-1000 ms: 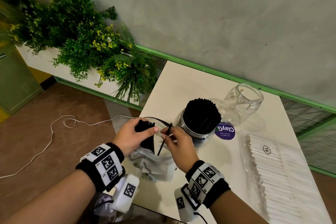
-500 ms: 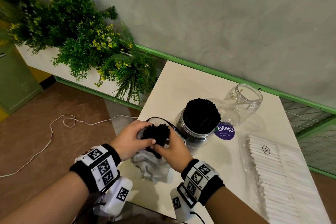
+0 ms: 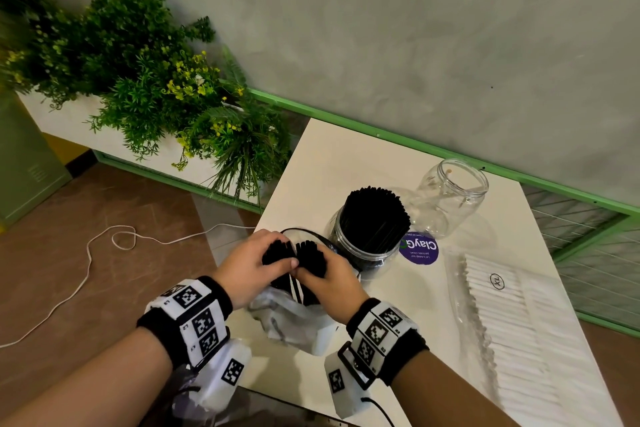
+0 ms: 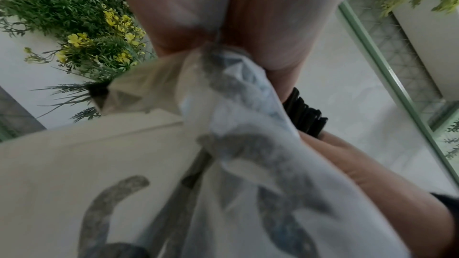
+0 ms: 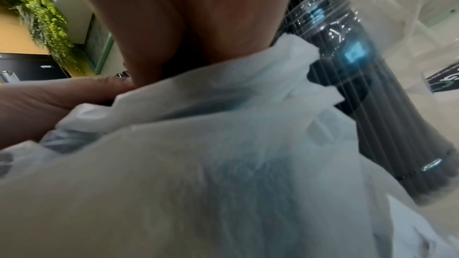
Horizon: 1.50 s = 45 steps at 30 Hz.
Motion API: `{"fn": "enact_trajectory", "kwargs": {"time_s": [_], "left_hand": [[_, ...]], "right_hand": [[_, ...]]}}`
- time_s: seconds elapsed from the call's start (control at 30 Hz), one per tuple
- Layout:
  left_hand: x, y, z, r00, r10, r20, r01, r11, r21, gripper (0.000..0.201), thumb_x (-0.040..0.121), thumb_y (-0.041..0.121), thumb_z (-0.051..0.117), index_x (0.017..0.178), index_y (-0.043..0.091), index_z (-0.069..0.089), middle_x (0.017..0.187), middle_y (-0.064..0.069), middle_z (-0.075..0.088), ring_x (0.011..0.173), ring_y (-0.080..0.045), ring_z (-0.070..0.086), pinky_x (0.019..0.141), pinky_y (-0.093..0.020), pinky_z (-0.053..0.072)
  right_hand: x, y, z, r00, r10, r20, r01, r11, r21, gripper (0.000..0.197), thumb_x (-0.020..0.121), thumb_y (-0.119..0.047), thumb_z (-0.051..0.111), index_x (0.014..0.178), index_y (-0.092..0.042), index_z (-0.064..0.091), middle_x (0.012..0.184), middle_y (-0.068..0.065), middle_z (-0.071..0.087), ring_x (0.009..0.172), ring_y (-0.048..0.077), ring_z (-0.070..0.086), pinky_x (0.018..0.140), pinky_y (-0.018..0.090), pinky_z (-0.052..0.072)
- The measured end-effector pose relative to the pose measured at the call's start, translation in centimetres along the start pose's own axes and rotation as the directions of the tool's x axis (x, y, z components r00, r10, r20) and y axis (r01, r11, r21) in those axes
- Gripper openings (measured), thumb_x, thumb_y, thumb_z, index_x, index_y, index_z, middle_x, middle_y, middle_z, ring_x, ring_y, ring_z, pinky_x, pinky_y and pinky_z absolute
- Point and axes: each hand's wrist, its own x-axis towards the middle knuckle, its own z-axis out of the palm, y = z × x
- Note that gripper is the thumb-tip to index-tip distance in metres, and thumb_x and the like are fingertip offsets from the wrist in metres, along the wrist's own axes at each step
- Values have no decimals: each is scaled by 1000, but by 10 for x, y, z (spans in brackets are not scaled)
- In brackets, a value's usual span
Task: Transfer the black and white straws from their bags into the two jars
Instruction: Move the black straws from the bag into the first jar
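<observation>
Head view: both hands meet over the near left corner of the white table (image 3: 332, 163), just left of the jar of black straws (image 3: 372, 236). The left hand (image 3: 249, 265) curls round one bunch of black straws (image 3: 277, 253); the right hand (image 3: 329, 282) curls round a second bunch (image 3: 311, 258) touching the first. Both bunches stand upright out of a crumpled white plastic bag (image 3: 294, 319), which sits at the table's near edge, close to the jar's left side. Beyond the jar and to its right stands an empty clear jar (image 3: 450, 198); a purple round sticker (image 3: 419, 248) lies between them on the table. To the right of the full jar, nearer the viewer, a clear bag of white straws (image 3: 512, 322) lies flat, running to the lower frame edge, where it is cut off. Bare tabletop shows behind the jar toward the green rail (image 3: 381, 135). Left of the table, planter foliage (image 3: 138, 80) overhangs a floor crossed by a white cable (image 3: 86, 253).

Wrist views: blurred bag plastic (image 4: 236, 144) (image 5: 198, 154) fills most of each frame. The fingertips are hidden; straw ends (image 4: 303, 113) and the jar wall (image 5: 360, 66) show only partly.
</observation>
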Motion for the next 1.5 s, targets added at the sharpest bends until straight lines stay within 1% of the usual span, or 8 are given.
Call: {"fn": "enact_trajectory", "kwargs": {"time_s": [0.13,0.37,0.6,0.87,1.1,1.23,1.33,1.5], "left_hand": [[2,1,0,999,33,-25,-31,996,83,10,86,22,67,84,28,59,95,4,60,91,2,52,75,-5,34],[11,2,2,1000,-4,-31,9,988,157,8,91,22,59,86,26,54,96,-1,55,88,-1,49,67,-6,33],[20,5,1,999,-46,-18,48,981,186,8,94,21,55,88,23,51,95,-1,51,81,-4,49,64,-9,34],[19,11,-1,997,-78,-10,78,977,198,9,94,21,55,85,21,51,97,-5,54,87,-12,52,67,-17,34],[17,16,-3,994,-106,-14,107,975,195,8,94,22,54,87,21,51,99,-4,53,87,-13,53,69,-22,36],[18,16,-3,993,-116,-14,116,972,204,10,94,24,54,85,24,50,99,-5,54,85,-12,52,66,-20,36],[18,16,-4,992,-123,-11,123,972,200,11,94,25,54,84,25,50,98,-5,54,85,-12,52,66,-18,36],[18,14,-5,992,-125,-5,124,975,186,10,94,24,54,85,25,51,98,-5,55,86,-13,53,71,-25,39]], "right_hand": [[-1,3,-6,997,-6,-83,7,1000,17,27,83,-32,70,101,-13,63,93,3,70,89,20,65,84,43,52],[4,-39,-36,960,-55,-274,159,913,375,13,91,8,53,96,-3,49,83,15,62,83,32,66,82,39,54],[13,-119,-116,878,-162,-451,396,775,492,16,93,7,49,103,-6,48,84,7,67,85,36,68,79,50,56],[28,-98,-137,821,-66,-567,353,840,413,16,92,4,54,99,-9,49,87,12,65,85,36,69,87,56,51],[29,-72,-119,854,-78,-514,320,858,401,14,91,5,56,99,-5,51,90,16,64,85,29,69,83,43,55],[35,-43,-100,865,-61,-498,220,939,266,17,86,-2,65,94,-14,56,88,5,67,89,23,67,87,36,53],[36,-32,-96,867,-96,-488,184,973,137,31,86,-9,68,108,-22,50,98,-1,67,93,10,64,86,20,46],[34,-24,-101,876,-282,-392,265,959,-98,46,96,-8,50,135,-28,38,125,-3,54,110,14,59,96,25,47]]}}
